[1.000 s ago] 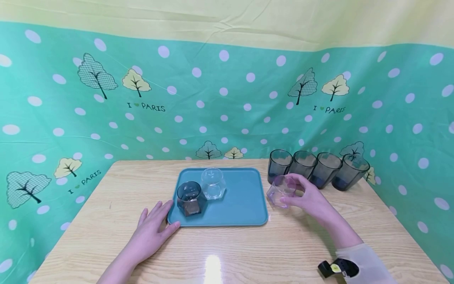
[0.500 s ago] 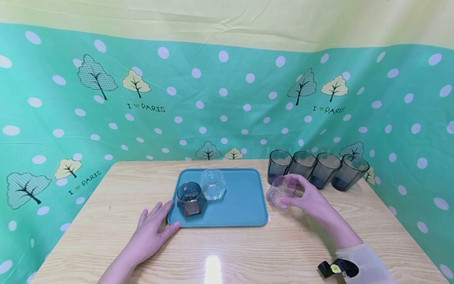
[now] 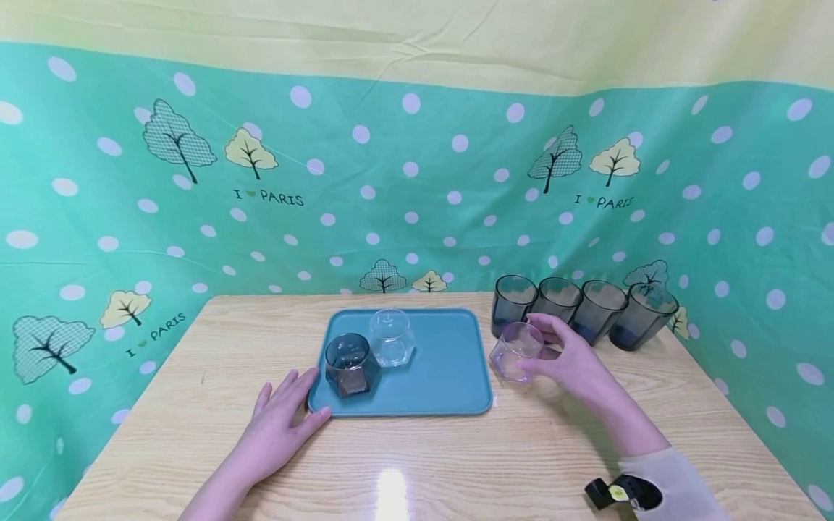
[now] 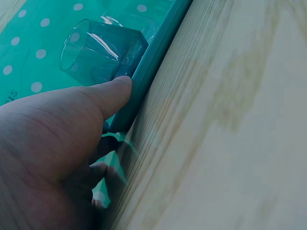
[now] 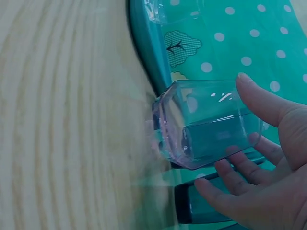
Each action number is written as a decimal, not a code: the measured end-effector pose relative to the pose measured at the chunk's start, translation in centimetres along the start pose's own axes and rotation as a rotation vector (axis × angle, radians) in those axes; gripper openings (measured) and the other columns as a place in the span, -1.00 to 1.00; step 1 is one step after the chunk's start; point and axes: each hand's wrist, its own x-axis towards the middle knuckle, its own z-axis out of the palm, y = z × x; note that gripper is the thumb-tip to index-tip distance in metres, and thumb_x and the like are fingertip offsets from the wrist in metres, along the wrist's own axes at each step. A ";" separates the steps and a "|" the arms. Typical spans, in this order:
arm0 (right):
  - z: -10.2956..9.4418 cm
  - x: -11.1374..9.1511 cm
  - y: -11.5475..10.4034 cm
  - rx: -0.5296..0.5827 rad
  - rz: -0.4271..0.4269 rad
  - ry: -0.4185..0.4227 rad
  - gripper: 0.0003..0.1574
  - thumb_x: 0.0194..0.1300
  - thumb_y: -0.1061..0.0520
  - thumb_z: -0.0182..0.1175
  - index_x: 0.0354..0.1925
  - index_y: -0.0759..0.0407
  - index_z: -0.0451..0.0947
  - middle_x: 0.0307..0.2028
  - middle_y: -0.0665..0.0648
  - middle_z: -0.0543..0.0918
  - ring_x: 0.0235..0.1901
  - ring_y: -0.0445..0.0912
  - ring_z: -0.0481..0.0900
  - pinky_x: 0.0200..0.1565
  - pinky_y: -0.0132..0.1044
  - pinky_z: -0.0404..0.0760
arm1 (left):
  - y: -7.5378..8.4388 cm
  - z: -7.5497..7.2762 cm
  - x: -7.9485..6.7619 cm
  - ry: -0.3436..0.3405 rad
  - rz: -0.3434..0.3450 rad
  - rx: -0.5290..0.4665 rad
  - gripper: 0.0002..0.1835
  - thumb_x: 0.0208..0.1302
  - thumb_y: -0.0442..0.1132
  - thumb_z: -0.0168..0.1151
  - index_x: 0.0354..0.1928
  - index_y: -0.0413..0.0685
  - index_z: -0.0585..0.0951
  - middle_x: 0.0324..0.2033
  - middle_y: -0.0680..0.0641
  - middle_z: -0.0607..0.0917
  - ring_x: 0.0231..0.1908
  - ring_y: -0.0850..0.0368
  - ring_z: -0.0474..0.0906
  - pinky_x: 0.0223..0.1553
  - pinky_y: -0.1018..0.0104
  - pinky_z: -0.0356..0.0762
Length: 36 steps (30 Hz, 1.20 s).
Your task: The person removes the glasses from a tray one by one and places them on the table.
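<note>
Pinkish clear glass (image 3: pixel 511 356) stands upright on desk (image 3: pixel 449 463), just beside right edge of blue tray (image 3: pixel 443 369). It lies between thumb and fingers of right grip (image 3: pixel 575 362), which is loosely spread; whether fingertips touch wall of glass, I cannot tell surely. Left grip (image 3: pixel 280 422), fingers relaxed, nearly straight, touches tray's left front corner, near dark glass (image 3: pixel 350 367). Four smoky tumblers (image 3: pixel 601 311) stand behind right grip.

Green dotted curtain (image 3: pixel 430 224) covered back and both sides, with tree prints (image 3: pixel 178 136), "PARIS" lettering (image 3: pixel 281 197), pale-yellow band (image 3: pixel 417 32) up top. Light wood-grain table (image 3: pixel 482 463) in front showed bright glare (image 3: pixel 392 493) on its near side.
</note>
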 end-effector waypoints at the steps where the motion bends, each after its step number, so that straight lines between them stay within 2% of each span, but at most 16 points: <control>1: -0.1 0.0 -0.2 0.000 -0.005 0.009 0.16 0.36 0.08 0.63 0.71 0.10 0.23 0.55 0.33 0.42 0.52 0.31 0.39 0.46 0.25 0.47 | 0.0 0.0 0.0 0.001 0.001 0.000 -0.12 0.59 0.12 0.37 0.68 -0.25 0.32 0.56 -0.36 0.45 0.64 -0.49 0.09 0.58 -0.54 -0.30; 6: -0.5 -0.3 -1.3 0.004 -0.037 0.054 0.13 0.34 0.08 0.63 0.68 0.13 0.28 0.53 0.33 0.44 0.55 0.33 0.37 0.56 0.24 0.34 | 0.1 -0.2 0.1 0.004 0.005 0.003 -0.12 0.58 0.12 0.37 0.68 -0.25 0.31 0.56 -0.36 0.44 0.64 -0.50 0.08 0.59 -0.54 -0.31; 10: -0.9 -0.5 -2.6 -0.034 -0.075 0.087 0.12 0.33 0.05 0.64 0.66 0.13 0.31 0.53 0.30 0.47 0.56 0.30 0.37 0.55 0.20 0.35 | 0.1 -0.2 0.1 0.005 0.007 0.008 -0.12 0.58 0.12 0.37 0.68 -0.26 0.32 0.56 -0.36 0.45 0.64 -0.50 0.09 0.59 -0.54 -0.30; 16: -0.6 -0.7 -5.1 -0.045 -0.109 0.104 0.12 0.32 -0.11 0.65 0.66 0.00 0.35 0.56 0.17 0.48 0.59 0.21 0.35 0.55 0.22 0.35 | 0.1 -0.3 0.2 0.001 0.006 0.005 -0.13 0.59 0.12 0.37 0.67 -0.27 0.32 0.56 -0.37 0.45 0.64 -0.50 0.08 0.58 -0.55 -0.31; 20: 0.6 -0.5 -6.6 0.021 -0.153 0.096 0.04 0.33 -0.06 0.65 0.63 -0.04 0.41 0.55 0.10 0.50 0.59 0.16 0.37 0.56 0.24 0.33 | 0.0 -0.2 0.2 -0.003 0.001 -0.002 -0.12 0.59 0.13 0.36 0.68 -0.26 0.32 0.56 -0.36 0.44 0.64 -0.49 0.07 0.59 -0.54 -0.32; 26: 2.9 0.3 -8.3 0.111 -0.197 0.058 -0.04 0.35 0.06 0.64 0.59 -0.02 0.45 0.50 0.07 0.53 0.55 0.15 0.42 0.50 0.25 0.43 | -0.2 -0.1 0.0 -0.008 -0.010 -0.009 -0.10 0.58 0.16 0.36 0.68 -0.25 0.31 0.57 -0.37 0.43 0.65 -0.48 0.06 0.59 -0.54 -0.32; 31: 4.9 1.0 -9.5 0.132 -0.198 0.031 -0.04 0.32 0.04 0.66 0.57 -0.10 0.47 0.48 0.06 0.55 0.55 0.16 0.42 0.54 0.14 0.42 | -0.2 0.1 0.0 -0.006 -0.010 -0.010 -0.10 0.58 0.15 0.36 0.68 -0.24 0.31 0.57 -0.37 0.43 0.65 -0.47 0.06 0.59 -0.54 -0.31; 36: 7.1 1.9 -10.3 0.183 -0.222 0.006 -0.07 0.32 0.10 0.65 0.54 -0.12 0.50 0.45 0.01 0.57 0.52 0.07 0.47 0.52 0.01 0.47 | 0.0 -0.1 -0.1 -0.006 -0.013 -0.014 -0.10 0.57 0.15 0.37 0.68 -0.25 0.31 0.57 -0.37 0.44 0.65 -0.48 0.06 0.59 -0.53 -0.31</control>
